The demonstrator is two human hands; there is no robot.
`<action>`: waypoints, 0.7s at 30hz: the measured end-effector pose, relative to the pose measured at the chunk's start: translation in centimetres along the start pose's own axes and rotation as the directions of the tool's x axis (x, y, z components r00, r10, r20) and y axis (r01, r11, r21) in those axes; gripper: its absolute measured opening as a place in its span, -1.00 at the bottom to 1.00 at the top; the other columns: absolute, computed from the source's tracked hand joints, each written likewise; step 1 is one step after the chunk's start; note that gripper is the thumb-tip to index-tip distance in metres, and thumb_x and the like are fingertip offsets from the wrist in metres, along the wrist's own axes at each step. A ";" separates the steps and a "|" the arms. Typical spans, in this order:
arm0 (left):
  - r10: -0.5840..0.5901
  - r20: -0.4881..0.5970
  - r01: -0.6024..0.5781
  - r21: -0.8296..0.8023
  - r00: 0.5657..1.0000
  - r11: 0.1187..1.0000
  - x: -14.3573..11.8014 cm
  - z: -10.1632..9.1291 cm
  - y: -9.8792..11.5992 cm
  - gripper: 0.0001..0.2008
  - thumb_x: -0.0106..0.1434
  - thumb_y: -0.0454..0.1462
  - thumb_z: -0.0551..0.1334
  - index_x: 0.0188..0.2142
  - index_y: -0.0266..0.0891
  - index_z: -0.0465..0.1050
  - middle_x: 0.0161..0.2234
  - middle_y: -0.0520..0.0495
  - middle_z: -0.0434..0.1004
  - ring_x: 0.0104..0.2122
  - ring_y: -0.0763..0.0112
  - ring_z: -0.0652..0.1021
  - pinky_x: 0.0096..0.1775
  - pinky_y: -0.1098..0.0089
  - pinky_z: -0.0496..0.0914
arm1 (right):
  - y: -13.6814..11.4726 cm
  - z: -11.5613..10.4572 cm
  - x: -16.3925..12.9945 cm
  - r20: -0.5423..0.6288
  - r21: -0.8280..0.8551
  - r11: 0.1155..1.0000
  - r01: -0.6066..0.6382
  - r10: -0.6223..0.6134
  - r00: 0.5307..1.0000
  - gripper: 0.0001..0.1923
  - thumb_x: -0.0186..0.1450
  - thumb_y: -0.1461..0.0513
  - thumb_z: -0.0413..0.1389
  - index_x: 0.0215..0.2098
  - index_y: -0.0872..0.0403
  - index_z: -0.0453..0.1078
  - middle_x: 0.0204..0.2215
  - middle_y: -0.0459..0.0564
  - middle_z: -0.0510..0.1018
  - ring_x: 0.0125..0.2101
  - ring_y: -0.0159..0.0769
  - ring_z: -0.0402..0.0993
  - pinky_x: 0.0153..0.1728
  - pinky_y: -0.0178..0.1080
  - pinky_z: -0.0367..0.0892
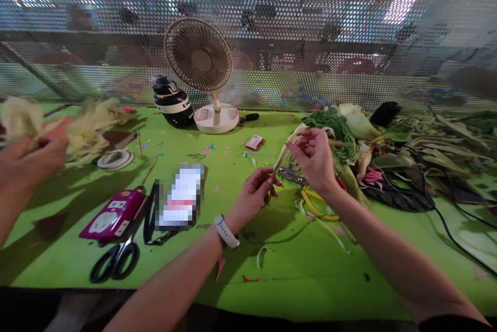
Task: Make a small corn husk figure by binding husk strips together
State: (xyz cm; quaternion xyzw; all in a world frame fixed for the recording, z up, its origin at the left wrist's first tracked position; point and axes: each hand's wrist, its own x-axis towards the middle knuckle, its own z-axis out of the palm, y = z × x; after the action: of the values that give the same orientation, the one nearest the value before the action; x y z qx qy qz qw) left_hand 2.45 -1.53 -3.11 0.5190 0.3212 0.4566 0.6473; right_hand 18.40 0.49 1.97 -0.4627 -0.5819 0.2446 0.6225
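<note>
Over the middle of the green table, my left hand (256, 192) pinches the lower end of a pale strip of corn husk (286, 152). A grey-white watch band circles that wrist. My right hand (312, 158) is closed at the upper part of the same strip, its fingertips bent against it. Beneath and between my hands lie pliers (293, 175) with yellow handles (316, 206), partly covered by my right hand and forearm. Just beyond my right hand sits a bundle of green stringy fibre (334, 127) among pale husks (355, 122).
At left, another person's hand (39, 161) holds pale husk, blurred. Scissors (115, 259), a purple case (112, 215), a phone (181, 195) and tape rolls (113, 159) lie left. A fan (200, 55), a black bottle (173, 104) and a red-white box (255, 142) stand behind. Husks and cables (430, 197) fill the right.
</note>
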 end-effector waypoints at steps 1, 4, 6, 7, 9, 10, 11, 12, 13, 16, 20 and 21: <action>0.004 0.003 -0.004 0.006 1.000 1.000 0.0 0.0 0.0 -0.68 0.15 -0.12 0.27 -0.18 -0.25 0.32 -0.38 -0.01 0.51 -0.54 0.56 0.44 -0.51 0.49 0.26 | 0.0 0.0 0.0 0.000 0.004 1.000 -0.003 0.003 1.000 -0.61 0.14 0.15 0.23 -0.17 0.01 0.16 -0.44 -0.18 0.36 -0.60 -0.51 0.28 -0.61 -0.39 0.29; 0.016 0.006 -0.016 0.023 1.000 1.000 0.1 -0.1 -0.2 -0.68 0.16 -0.12 0.26 -0.17 -0.25 0.32 -0.38 -0.01 0.51 -0.54 0.55 0.45 -0.47 0.47 0.31 | 0.0 -0.1 0.0 0.034 -0.010 1.000 -0.001 0.001 0.999 -0.63 0.16 0.14 0.22 -0.16 0.01 0.19 -0.46 -0.19 0.36 -0.61 -0.51 0.27 -0.63 -0.40 0.27; 0.026 0.002 -0.026 0.031 1.000 0.999 0.1 -0.1 -0.2 -0.68 0.15 -0.12 0.27 -0.18 -0.26 0.33 -0.38 -0.01 0.51 -0.54 0.55 0.45 -0.45 0.46 0.33 | 0.0 -0.1 0.0 0.065 -0.023 1.000 0.005 -0.004 0.998 -0.70 0.17 0.13 0.20 -0.21 0.03 0.22 -0.46 -0.18 0.35 -0.61 -0.51 0.26 -0.64 -0.40 0.26; 0.028 -0.001 -0.028 0.032 1.000 0.999 0.1 -0.1 -0.1 -0.68 0.15 -0.12 0.27 -0.18 -0.26 0.33 -0.38 -0.02 0.51 -0.53 0.55 0.46 -0.45 0.46 0.33 | 0.0 -0.1 0.0 0.058 -0.022 1.000 0.012 -0.011 0.998 -0.72 0.18 0.13 0.19 -0.24 0.03 0.23 -0.46 -0.17 0.35 -0.60 -0.51 0.26 -0.64 -0.40 0.26; 0.027 -0.004 -0.027 0.030 1.000 0.999 0.0 0.0 0.0 -0.69 0.15 -0.13 0.27 -0.18 -0.25 0.33 -0.38 -0.02 0.52 -0.53 0.54 0.47 -0.48 0.48 0.31 | -0.1 -0.1 -0.1 0.017 -0.005 0.999 0.033 -0.033 0.999 -0.73 0.18 0.13 0.19 -0.28 0.02 0.20 -0.45 -0.17 0.33 -0.58 -0.50 0.27 -0.63 -0.40 0.27; 0.022 -0.003 -0.022 0.026 1.000 0.999 0.0 0.0 0.1 -0.69 0.15 -0.13 0.27 -0.18 -0.25 0.34 -0.38 -0.02 0.52 -0.53 0.54 0.47 -0.50 0.49 0.29 | -0.1 -0.1 -0.1 -0.001 0.001 0.999 0.045 -0.045 0.999 -0.73 0.18 0.13 0.19 -0.27 0.01 0.19 -0.44 -0.16 0.33 -0.57 -0.49 0.28 -0.63 -0.39 0.28; 0.018 -0.001 -0.018 0.022 1.000 1.000 0.0 0.1 0.2 -0.69 0.14 -0.13 0.27 -0.19 -0.25 0.34 -0.39 -0.02 0.52 -0.53 0.54 0.47 -0.52 0.50 0.27 | -0.2 -0.1 -0.1 -0.009 0.001 0.998 0.055 -0.055 0.998 -0.72 0.18 0.14 0.19 -0.24 0.00 0.18 -0.44 -0.16 0.33 -0.56 -0.48 0.29 -0.61 -0.38 0.30; 0.016 0.001 -0.016 0.018 1.000 1.000 0.0 0.1 0.2 -0.68 0.14 -0.13 0.28 -0.19 -0.25 0.34 -0.39 -0.02 0.52 -0.53 0.53 0.47 -0.52 0.50 0.27 | -0.3 -0.1 -0.1 -0.005 -0.009 0.998 0.066 -0.066 0.998 -0.71 0.19 0.14 0.18 -0.21 -0.01 0.18 -0.43 -0.16 0.34 -0.55 -0.47 0.30 -0.60 -0.38 0.31; 0.017 0.001 -0.017 0.014 1.000 1.000 0.0 0.1 0.2 -0.68 0.13 -0.12 0.28 -0.20 -0.25 0.34 -0.39 -0.02 0.52 -0.53 0.53 0.48 -0.51 0.50 0.28 | -0.4 -0.1 -0.1 0.006 -0.026 0.996 0.080 -0.079 0.997 -0.69 0.19 0.14 0.18 -0.17 -0.01 0.19 -0.43 -0.16 0.34 -0.55 -0.47 0.31 -0.59 -0.37 0.32; 0.014 -0.006 -0.014 0.011 1.000 1.000 0.0 0.1 0.2 -0.68 0.12 -0.12 0.29 -0.20 -0.25 0.35 -0.39 -0.02 0.52 -0.53 0.52 0.48 -0.47 0.46 0.33 | -0.7 -0.2 -0.1 0.000 -0.084 0.987 0.134 -0.134 0.991 -0.67 0.20 0.16 0.18 -0.12 -0.01 0.22 -0.45 -0.18 0.34 -0.56 -0.49 0.29 -0.58 -0.38 0.28; -0.008 -0.009 0.008 0.008 1.000 1.000 0.0 0.1 0.1 -0.68 0.12 -0.12 0.29 -0.21 -0.25 0.35 -0.39 -0.02 0.52 -0.54 0.52 0.48 -0.45 0.45 0.35 | -0.6 -0.2 -0.1 0.030 -0.124 0.977 0.174 -0.171 0.985 -0.70 0.22 0.17 0.16 -0.09 -0.01 0.26 -0.45 -0.18 0.35 -0.59 -0.51 0.26 -0.58 -0.38 0.24; -0.013 -0.010 0.013 0.007 1.000 1.000 -0.1 0.1 0.1 -0.68 0.12 -0.12 0.29 -0.21 -0.25 0.35 -0.39 -0.01 0.52 -0.54 0.53 0.49 -0.45 0.45 0.35 | -0.5 -0.2 -0.1 0.018 -0.138 0.973 0.183 -0.182 0.983 -0.65 0.22 0.17 0.17 -0.05 -0.02 0.24 -0.42 -0.17 0.36 -0.58 -0.51 0.26 -0.57 -0.37 0.25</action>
State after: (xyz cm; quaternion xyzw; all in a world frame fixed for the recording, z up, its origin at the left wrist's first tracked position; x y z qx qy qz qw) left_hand 2.49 -1.62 -3.01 0.5170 0.3294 0.4538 0.6468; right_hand 18.48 0.06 2.39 -0.4491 -0.6392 0.1464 0.6068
